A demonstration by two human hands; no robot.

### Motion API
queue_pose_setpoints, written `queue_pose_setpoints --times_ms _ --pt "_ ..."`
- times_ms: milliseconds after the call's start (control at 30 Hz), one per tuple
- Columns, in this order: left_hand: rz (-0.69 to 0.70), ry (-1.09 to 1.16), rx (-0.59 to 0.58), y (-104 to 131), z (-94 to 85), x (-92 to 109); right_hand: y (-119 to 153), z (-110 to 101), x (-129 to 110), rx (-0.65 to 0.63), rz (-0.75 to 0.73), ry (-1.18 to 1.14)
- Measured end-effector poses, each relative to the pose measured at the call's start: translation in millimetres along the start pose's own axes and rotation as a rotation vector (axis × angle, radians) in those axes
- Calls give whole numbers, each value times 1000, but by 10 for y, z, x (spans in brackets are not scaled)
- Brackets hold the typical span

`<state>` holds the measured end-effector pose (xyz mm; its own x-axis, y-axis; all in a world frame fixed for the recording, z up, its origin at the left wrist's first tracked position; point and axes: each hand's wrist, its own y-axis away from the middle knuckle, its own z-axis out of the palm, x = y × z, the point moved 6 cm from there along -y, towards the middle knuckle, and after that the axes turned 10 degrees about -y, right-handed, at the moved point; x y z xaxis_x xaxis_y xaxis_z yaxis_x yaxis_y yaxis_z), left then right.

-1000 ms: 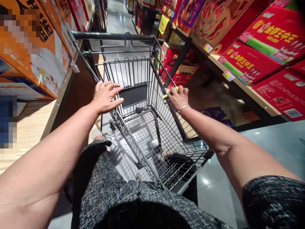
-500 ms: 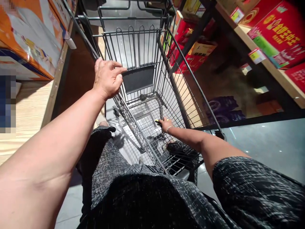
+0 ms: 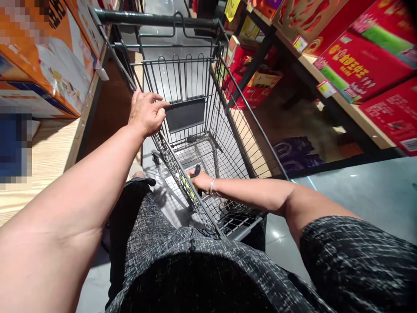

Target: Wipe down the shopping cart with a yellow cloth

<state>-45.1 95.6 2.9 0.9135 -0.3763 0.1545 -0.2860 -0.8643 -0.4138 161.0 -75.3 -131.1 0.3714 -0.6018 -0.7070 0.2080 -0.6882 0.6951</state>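
Note:
My left hand [image 3: 146,112] is on the left top rim of a dark wire shopping cart [image 3: 252,117]. Its fingers curl over the rim, the index finger lying across toward the grey panel [image 3: 186,115] inside. Deep in the basket, my right hand [image 3: 202,181], with a silver bracelet at the wrist, is closed on a small yellow-and-black object [image 3: 189,184]. A black, loop-like end of it sticks up above the fingers. This object is close to the basket's left wire wall, partly behind the mesh, and its kind cannot be made out.
The cart's push handle [image 3: 156,18] spans the far end. A wooden shelf [image 3: 57,139] with orange-and-white boxes [image 3: 68,56] runs along the left. At right, red gift boxes [image 3: 361,65] stand on a shelf, with purple packs [image 3: 295,152] lower down. Grey tile floor [image 3: 352,204] lies at right.
My right hand has moved left across the basket with the yellow-and-black object, to the left wire wall. My left hand stays on the rim. The view has tilted up slightly, showing the push handle.

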Motion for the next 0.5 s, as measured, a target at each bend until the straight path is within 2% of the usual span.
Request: queue_pose_setpoints --times_ms 100,167,233,267,333,400,500 --pt "-29 -19 -28 -36 -46 -10 306 -100 -566 -145 -113 -302" --pt "-56 -26 -20 -28 -108 4 438 -120 -896 -231 -226 -421" --pt "-80 -23 3 24 -183 56 430 -122 -1070 -228 -353 -441" --pt "-80 -22 17 66 -218 103 368 -109 -1076 -200 -400 -410" --pt "-41 -22 37 168 -267 236 149 -54 -920 -110 -422 -233" --pt "45 -7 36 274 -271 392 -116 33 -588 -47 -348 146" --pt "121 46 -14 377 -197 528 -399 92 21 -89 -203 689"
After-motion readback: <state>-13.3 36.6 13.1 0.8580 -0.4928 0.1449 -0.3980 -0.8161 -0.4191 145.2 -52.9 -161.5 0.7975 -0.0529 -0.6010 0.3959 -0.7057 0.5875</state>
